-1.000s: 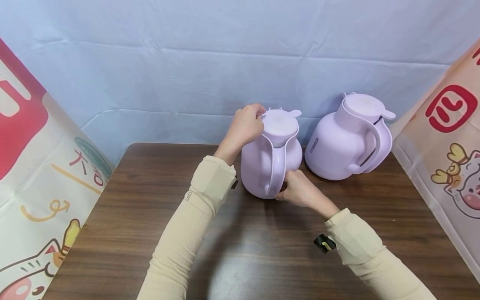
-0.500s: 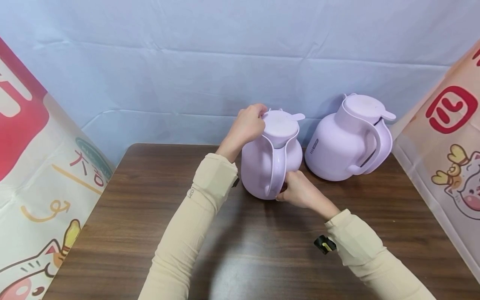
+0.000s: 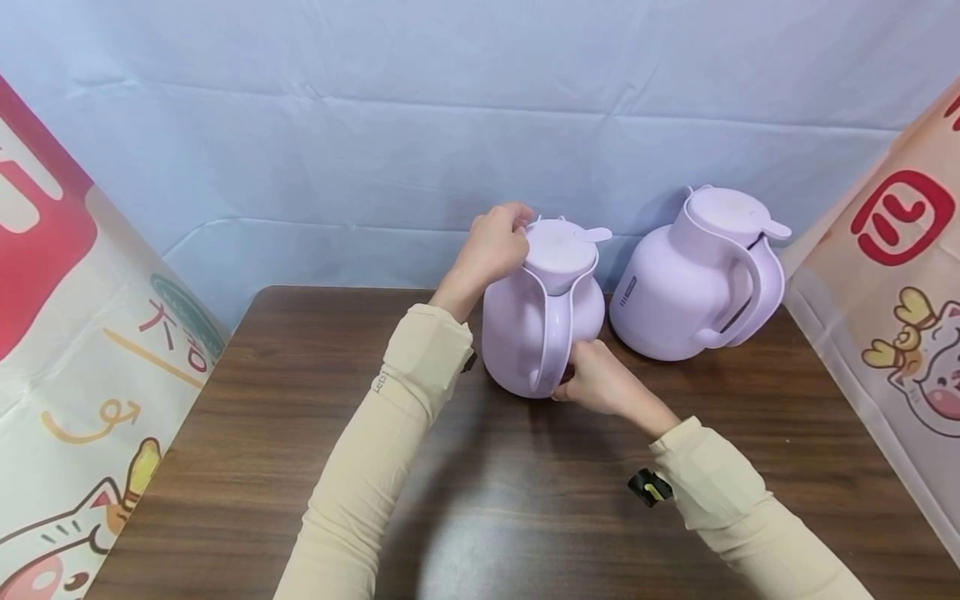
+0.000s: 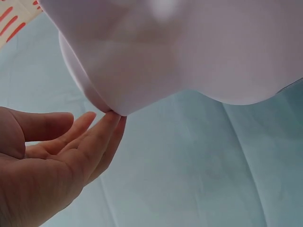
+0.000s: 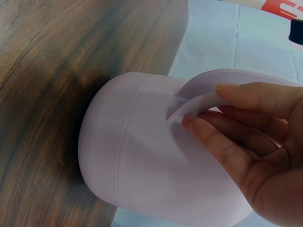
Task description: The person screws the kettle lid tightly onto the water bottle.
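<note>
A lilac thermos jug (image 3: 510, 337) stands upright on the wooden table, its handle (image 3: 556, 329) facing me and its flat lid (image 3: 558, 246) on top. My left hand (image 3: 491, 243) is at the left of the jug's neck. In the left wrist view, fairly straight fingers (image 4: 102, 137) touch the jug's top edge from outside, and the thumb stays apart. Low on the handle, my right hand (image 3: 600, 379) has a grip; the right wrist view shows thumb (image 5: 251, 96) and fingers pinching the handle's lower end.
A second lilac thermos jug (image 3: 663, 304), lid on, stands close by on the right. Behind the table (image 3: 300, 400) hangs a pale blue cloth (image 3: 360, 150). Printed cartoon panels flank it left (image 3: 82, 400) and right (image 3: 900, 292).
Hardly anything differs. The left hand shifts very slightly at the jug's top; the right hand and both jugs keep their places.
</note>
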### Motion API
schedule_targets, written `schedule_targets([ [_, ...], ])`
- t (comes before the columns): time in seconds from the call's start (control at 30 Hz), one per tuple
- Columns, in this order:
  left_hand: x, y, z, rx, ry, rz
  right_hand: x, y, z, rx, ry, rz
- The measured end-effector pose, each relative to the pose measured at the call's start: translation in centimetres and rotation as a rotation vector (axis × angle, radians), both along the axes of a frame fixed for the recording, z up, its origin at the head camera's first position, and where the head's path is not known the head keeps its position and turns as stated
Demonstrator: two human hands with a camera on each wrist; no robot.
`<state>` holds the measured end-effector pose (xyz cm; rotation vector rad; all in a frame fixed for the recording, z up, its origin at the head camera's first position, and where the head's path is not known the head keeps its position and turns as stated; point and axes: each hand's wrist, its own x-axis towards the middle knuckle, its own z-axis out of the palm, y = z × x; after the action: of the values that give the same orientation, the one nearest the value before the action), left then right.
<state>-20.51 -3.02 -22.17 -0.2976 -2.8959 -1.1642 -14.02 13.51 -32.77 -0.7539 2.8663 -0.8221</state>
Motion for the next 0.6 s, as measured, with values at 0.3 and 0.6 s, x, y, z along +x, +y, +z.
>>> schedule_targets([
  [0.3,0.7,-0.5,0.2,0.021,-0.008,0.023,-0.1,0.0,-0.1,-0.001,0.004,0.005],
  [0.6,1.6,-0.6,0.5,0.002,-0.02,0.051,0.0,0.0,0.0,-0.001,0.017,0.01],
])
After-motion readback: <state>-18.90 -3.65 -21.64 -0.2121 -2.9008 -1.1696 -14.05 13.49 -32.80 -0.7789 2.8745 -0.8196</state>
